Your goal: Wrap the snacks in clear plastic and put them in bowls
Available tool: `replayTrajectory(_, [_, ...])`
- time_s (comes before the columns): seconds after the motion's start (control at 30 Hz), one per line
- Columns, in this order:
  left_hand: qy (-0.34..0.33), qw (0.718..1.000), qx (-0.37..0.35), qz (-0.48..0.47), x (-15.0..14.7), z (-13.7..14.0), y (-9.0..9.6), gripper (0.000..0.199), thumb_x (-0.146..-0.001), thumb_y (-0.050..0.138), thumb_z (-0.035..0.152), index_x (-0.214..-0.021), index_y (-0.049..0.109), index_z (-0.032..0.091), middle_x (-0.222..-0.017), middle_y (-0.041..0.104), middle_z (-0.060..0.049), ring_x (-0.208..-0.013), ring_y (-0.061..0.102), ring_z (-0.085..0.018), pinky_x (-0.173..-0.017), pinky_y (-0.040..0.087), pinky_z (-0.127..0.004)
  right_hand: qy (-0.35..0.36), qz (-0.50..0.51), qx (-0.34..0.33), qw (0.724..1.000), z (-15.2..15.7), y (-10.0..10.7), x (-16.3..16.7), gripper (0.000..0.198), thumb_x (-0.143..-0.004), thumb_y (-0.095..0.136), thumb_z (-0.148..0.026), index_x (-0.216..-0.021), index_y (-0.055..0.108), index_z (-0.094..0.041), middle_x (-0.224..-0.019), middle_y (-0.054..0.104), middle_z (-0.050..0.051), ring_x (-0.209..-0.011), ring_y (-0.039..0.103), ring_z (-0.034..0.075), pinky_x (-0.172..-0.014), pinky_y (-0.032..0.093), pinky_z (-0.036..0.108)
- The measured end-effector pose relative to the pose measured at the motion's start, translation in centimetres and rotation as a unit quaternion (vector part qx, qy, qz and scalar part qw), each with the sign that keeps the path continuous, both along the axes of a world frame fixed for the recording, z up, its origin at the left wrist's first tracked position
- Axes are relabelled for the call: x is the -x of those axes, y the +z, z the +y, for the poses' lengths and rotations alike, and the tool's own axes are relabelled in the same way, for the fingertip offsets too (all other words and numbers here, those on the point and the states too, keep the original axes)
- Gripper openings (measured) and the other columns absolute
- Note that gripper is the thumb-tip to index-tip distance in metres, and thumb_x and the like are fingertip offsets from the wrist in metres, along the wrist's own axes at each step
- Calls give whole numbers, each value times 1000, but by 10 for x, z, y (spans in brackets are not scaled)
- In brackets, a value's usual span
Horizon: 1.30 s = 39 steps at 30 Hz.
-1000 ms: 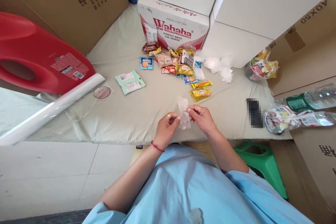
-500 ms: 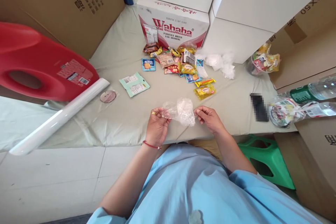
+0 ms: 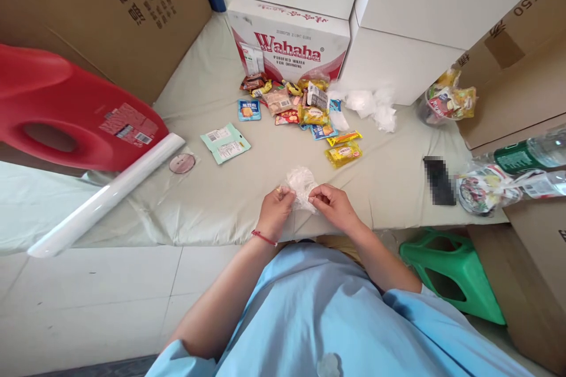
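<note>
A piece of crumpled clear plastic film (image 3: 303, 180) is sitting directly between the person's two hands, over the near part of the cloth-covered table (image 3: 230, 200); whether it is touching the cloth is hard to tell. The left hand (image 3: 275, 210) is closing on the film's left side, its thumb and fingertips pinching the edge, while a red bracelet (image 3: 264, 239) is circling the wrist just nearer the body. The right hand (image 3: 335, 207) is gripping the film's right side between thumb and forefinger, its other fingers curling in. The film is bunching up loosely between the two pinches, its bulk standing out a little beyond the fingertips. Beyond the film and to its right, a yellow packet (image 3: 344, 154) is lying flat, with a slim yellow packet (image 3: 344, 138) resting just past it. Farther beyond the film, a pile of snack packets (image 3: 289, 105) is spreading in front of a Wahaha box (image 3: 289, 41). To the film's left and beyond, a pale green packet (image 3: 225, 144) is lying alone; farther left, a round disc (image 3: 182, 164) is lying close to a white roll (image 3: 110, 194). Well to the film's right, a blurred-out dark object (image 3: 440, 181) is lying near two plastic bottles (image 3: 548, 150), and nearer the body on that side a green stool (image 3: 455, 271) is standing below the table's level.
</note>
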<state>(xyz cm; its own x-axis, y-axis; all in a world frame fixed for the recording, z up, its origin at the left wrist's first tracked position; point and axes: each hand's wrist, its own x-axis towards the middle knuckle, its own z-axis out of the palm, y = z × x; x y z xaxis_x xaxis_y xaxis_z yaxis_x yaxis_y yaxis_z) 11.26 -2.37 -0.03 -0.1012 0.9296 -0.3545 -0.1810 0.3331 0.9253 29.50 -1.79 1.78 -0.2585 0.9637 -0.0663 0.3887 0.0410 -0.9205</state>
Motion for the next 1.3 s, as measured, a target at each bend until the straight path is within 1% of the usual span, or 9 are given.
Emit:
replayTrajectory(0.13, [30, 998, 42, -49, 0, 4, -1, 30, -77, 72, 47, -77, 57, 21, -66, 62, 2, -54, 57, -12, -47, 39, -22, 40, 1, -77, 996, -12, 15, -9, 20, -99, 60, -40, -94, 71, -25, -80, 57, 2, -69, 52, 16, -67, 43, 30])
replayTrajectory(0.23, [55, 997, -4, -55, -7, 0, 2, 29, -76, 75, 47, -80, 64, 20, -77, 67, 0, -70, 62, -14, -64, 50, -26, 62, 5, -66, 996, -14, 19, -22, 23, -99, 60, -45, -92, 70, -25, -81, 57, 2, -68, 51, 17, -66, 42, 30])
replayTrajectory(0.43, [6, 981, -159, 112, -22, -16, 10, 17, -86, 71, 38, -86, 78, 23, -96, 70, -5, -92, 67, -19, -85, 52, -32, -104, 18, -58, 993, 20, 26, -37, 36, -97, 57, -57, -92, 68, -22, -86, 63, 3, -71, 52, 16, -67, 41, 30])
replayTrajectory(0.63, [-13, 979, -167, 120, -28, -19, 7, 13, -83, 72, 35, -87, 80, 25, -97, 73, -5, -96, 69, -21, -87, 53, -33, 10, -5, -18, 1000, 45, 19, -12, 25, -84, 70, -45, -93, 71, -22, -90, 69, 2, -62, 47, 13, -64, 41, 28])
replayTrajectory(0.8, [83, 994, -19, -70, -20, -14, -2, 18, -75, 76, 35, -83, 74, 19, -87, 75, -4, -81, 68, -18, -80, 55, -34, 0, 39, -45, 998, 33, 15, -5, 19, -90, 63, -40, -89, 71, -22, -86, 67, 2, -64, 49, 13, -64, 41, 28])
replayTrajectory(0.97, [143, 951, 55, -267, -8, 5, 3, 9, -71, 74, 16, -74, 66, 15, -81, 73, -8, -80, 69, -17, -76, 58, -30, -31, 62, -64, 995, 17, 26, -15, 21, -91, 66, -42, -89, 70, -21, -83, 64, 1, -65, 48, 13, -63, 41, 27])
replayTrajectory(1.07, [169, 930, 69, -318, -4, 18, 6, 17, -64, 64, 0, -71, 60, 16, -77, 68, -3, -71, 63, -12, -67, 54, -23, -66, 121, -21, 990, 11, 22, -22, 26, -89, 70, -48, -89, 68, -22, -81, 61, -1, -62, 44, 11, -58, 38, 25])
replayTrajectory(1.2, [153, 922, 66, -349, 4, 23, 9, 28, -52, 54, -4, -71, 60, 16, -75, 61, -1, -63, 53, -9, -58, 46, -20, -121, 218, 79, 965, 3, 9, -27, 32, -80, 79, -51, -85, 65, -22, -76, 58, -3, -52, 33, 7, -46, 28, 23])
replayTrajectory(1.3, [83, 917, 41, -389, 8, 16, 16, 35, -51, 55, 6, -83, 68, 13, -85, 62, -6, -67, 52, -11, -58, 45, -23, -149, 244, 110, 952, -4, -1, -28, 33, -76, 82, -49, -83, 66, -21, -77, 60, -3, -50, 34, 6, -44, 28, 22])
